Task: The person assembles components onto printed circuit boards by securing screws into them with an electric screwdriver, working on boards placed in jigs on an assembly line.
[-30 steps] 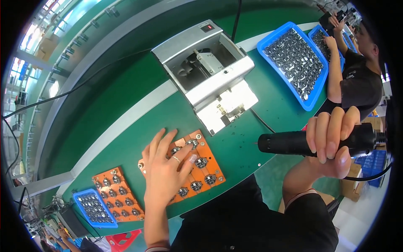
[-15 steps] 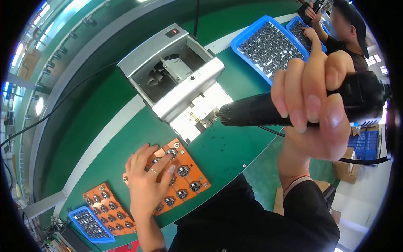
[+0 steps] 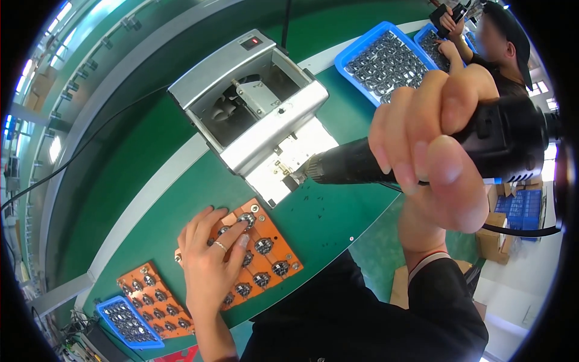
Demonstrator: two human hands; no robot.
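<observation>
My right hand [image 3: 431, 136] is wrapped round a black electric screwdriver [image 3: 356, 161], held nearly level. The screwdriver's tip meets the front ledge of a silver screw feeder [image 3: 265, 133], by its small brass-coloured pieces; the exact contact is too small to tell. My left hand [image 3: 208, 262] lies with fingers apart on an orange fixture board [image 3: 268, 224]. One of its fingertips rests at a round metal part [image 3: 246, 220] near the board's far corner. More round parts, such as one [image 3: 263, 245] at the right, sit in the board, some hidden under the hand.
A second orange board [image 3: 142, 269] with round parts lies at lower left, beside a small blue tray [image 3: 101, 312] of parts. A larger blue tray [image 3: 351, 45] stands at the far right. Beyond it a co-worker [image 3: 506, 51] reaches to another tray. A black cable [image 3: 522, 231] trails from the screwdriver.
My right hand and the screwdriver have shifted slightly left, bringing the tip further along the feeder's ledge. The left hand stays on the orange board.
</observation>
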